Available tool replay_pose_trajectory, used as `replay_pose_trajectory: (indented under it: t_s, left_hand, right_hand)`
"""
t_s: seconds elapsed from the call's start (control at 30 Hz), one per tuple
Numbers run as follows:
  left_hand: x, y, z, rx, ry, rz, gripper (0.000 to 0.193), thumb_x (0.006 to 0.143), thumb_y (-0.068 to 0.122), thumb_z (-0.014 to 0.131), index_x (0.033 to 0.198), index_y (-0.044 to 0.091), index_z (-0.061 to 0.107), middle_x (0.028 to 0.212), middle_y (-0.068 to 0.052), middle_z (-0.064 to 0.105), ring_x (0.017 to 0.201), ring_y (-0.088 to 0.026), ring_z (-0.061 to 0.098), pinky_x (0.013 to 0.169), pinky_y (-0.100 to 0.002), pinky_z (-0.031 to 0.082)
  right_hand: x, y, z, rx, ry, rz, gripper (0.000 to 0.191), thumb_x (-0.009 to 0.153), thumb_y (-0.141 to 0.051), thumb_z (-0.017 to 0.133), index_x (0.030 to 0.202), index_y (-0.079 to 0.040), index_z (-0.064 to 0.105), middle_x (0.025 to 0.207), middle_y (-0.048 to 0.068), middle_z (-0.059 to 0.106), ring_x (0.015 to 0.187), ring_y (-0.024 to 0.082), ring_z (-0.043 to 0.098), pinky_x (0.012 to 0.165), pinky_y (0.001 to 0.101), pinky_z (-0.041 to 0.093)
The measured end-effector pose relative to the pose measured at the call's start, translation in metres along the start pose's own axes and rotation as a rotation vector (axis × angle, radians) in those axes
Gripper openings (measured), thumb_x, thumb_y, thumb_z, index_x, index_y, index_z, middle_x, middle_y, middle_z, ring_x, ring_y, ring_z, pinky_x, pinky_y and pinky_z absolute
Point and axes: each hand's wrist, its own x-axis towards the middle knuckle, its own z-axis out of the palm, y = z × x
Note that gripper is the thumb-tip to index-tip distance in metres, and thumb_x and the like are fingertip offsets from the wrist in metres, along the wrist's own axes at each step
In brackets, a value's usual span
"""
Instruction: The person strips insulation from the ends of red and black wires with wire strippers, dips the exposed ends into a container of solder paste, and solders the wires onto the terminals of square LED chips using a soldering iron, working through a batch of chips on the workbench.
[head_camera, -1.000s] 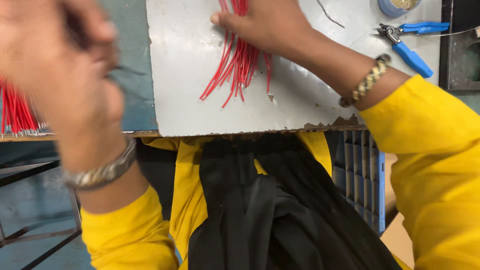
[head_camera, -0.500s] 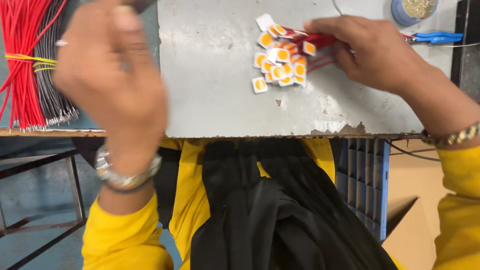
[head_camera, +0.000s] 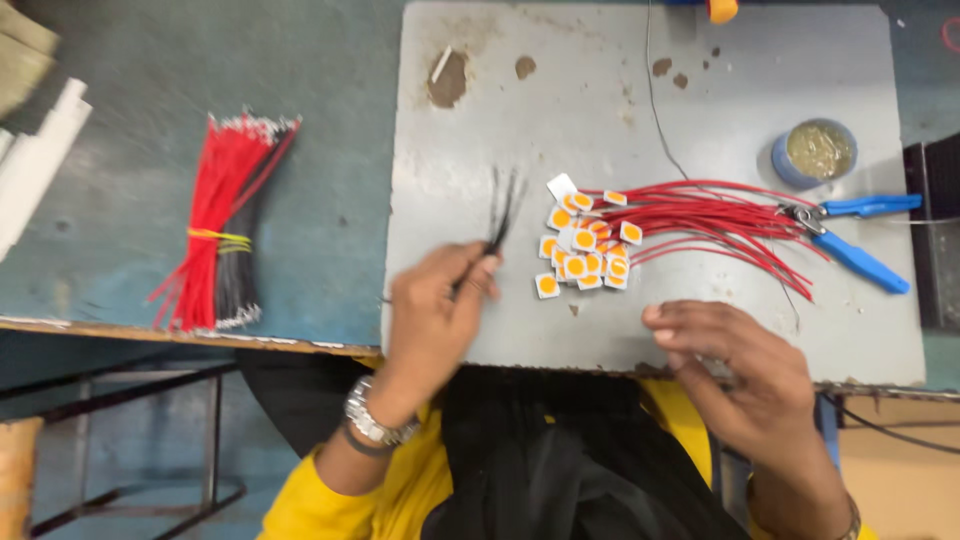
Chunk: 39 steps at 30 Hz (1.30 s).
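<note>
Head: left hand (head_camera: 435, 300) pinches black wires (head_camera: 503, 210), fanning away.

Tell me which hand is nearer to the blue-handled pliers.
Right. The right hand rests at the grey plate's near edge, below and left of the blue-handled pliers. The left hand, pinching thin black wires, is farther left.

Yellow sleeves (head_camera: 330, 500), silver wristwatch (head_camera: 375, 420), black apron (head_camera: 560, 470).

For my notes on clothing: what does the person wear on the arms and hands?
Both hands are bare, no gloves. The left hand has a silver metal wristwatch at the wrist. The right hand has a bracelet, barely visible. Both sleeves are bright yellow.
</note>
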Motion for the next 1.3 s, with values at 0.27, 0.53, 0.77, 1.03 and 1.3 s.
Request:
replay_pose_trajectory:
  t_s: [0.27, 0.53, 0.77, 1.03, 1.3]
  left_hand:
    - [-0.008, 0.003, 0.019, -0.065, -0.025, -0.164, 0.021, 0.098, 0.017, 0.07, 0.108, -0.001, 0.075, 0.068, -0.005, 0.073, 0.057, -0.008, 0.065, 0.052, -0.023, 0.047]
    - [0.027, -0.005, -0.001, 0.024, -0.046, -0.066, 0.019, 0.098, 0.016, 0.07, 0.106, 0.0, 0.076, 0.074, -0.006, 0.074, 0.063, -0.008, 0.071, 0.056, -0.024, 0.052]
    - [0.119, -0.025, 0.004, 0.059, -0.184, 0.119, 0.02, 0.097, 0.018, 0.067, 0.099, -0.001, 0.075, 0.076, -0.007, 0.076, 0.065, -0.01, 0.073, 0.058, -0.026, 0.052]
    - [0.13, -0.048, 0.008, -0.147, -0.31, 0.097, 0.018, 0.097, 0.014, 0.067, 0.103, -0.002, 0.073, 0.081, -0.007, 0.077, 0.064, -0.01, 0.071, 0.058, -0.025, 0.053]
    - [0.105, -0.053, 0.0, -0.096, -0.382, 0.023, 0.018, 0.089, 0.013, 0.074, 0.103, 0.001, 0.077, 0.068, -0.009, 0.072, 0.051, -0.012, 0.059, 0.048, -0.028, 0.045]
  right_hand:
    - [0.03, 0.0, 0.007, -0.128, 0.025, -0.039, 0.026, 0.085, 0.005, 0.071, 0.11, -0.003, 0.071, 0.119, 0.012, 0.073, 0.119, 0.027, 0.07, 0.103, 0.0377, 0.055]
    - [0.119, 0.017, 0.02, -0.418, -0.159, -0.087, 0.025, 0.092, -0.022, 0.075, 0.11, -0.005, 0.072, 0.101, 0.012, 0.072, 0.097, 0.032, 0.065, 0.084, 0.0428, 0.051]
    - [0.163, 0.012, 0.052, -0.469, -0.303, 0.056, 0.034, 0.083, -0.023, 0.078, 0.112, -0.007, 0.071, 0.08, 0.007, 0.072, 0.083, 0.03, 0.067, 0.069, 0.0459, 0.049]
    - [0.167, 0.033, 0.047, -0.177, -0.409, 0.326, 0.026, 0.078, -0.015, 0.08, 0.104, -0.013, 0.077, 0.082, 0.003, 0.072, 0.07, 0.02, 0.07, 0.065, 0.0354, 0.054]
    - [0.137, 0.042, 0.048, -0.347, -0.306, -0.272, 0.02, 0.081, -0.013, 0.082, 0.101, -0.011, 0.077, 0.103, 0.002, 0.072, 0.103, 0.024, 0.065, 0.089, 0.0404, 0.048]
